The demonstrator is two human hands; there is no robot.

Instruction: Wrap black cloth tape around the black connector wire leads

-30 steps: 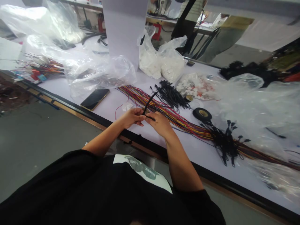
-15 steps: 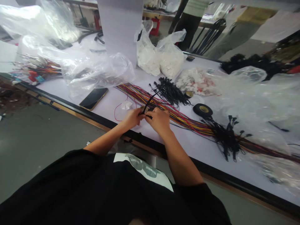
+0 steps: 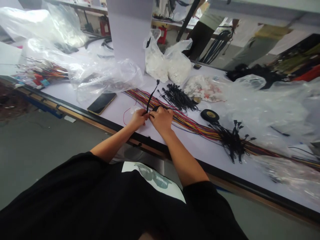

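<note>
A short black cable [image 3: 150, 99] with a small connector at its tip stands up from my left hand [image 3: 138, 120]. The left fingers are closed round its lower end. Right beside it, my right hand [image 3: 162, 121] is closed on a roll of black tape [image 3: 156, 108], mostly covered by the fingers. The fingertips of both hands nearly meet, and what lies between them is too small to make out. Behind the hands runs a long bundle of coloured wires [image 3: 195, 128], red, yellow and dark. A pile of black connector cables [image 3: 178, 98] lies beyond the bundle.
A phone [image 3: 102, 103] lies left of my hands. Another tape roll [image 3: 210, 115] and more black cables [image 3: 232, 140] sit to the right. Clear plastic bags [image 3: 105, 78] and bags of white parts [image 3: 177, 68] line the back. People's legs [image 3: 200, 36] show beyond the table.
The black cable now points more upright, with its connector tip clear of the cable pile. Both hands stay close together; the whole view has shifted slightly.
</note>
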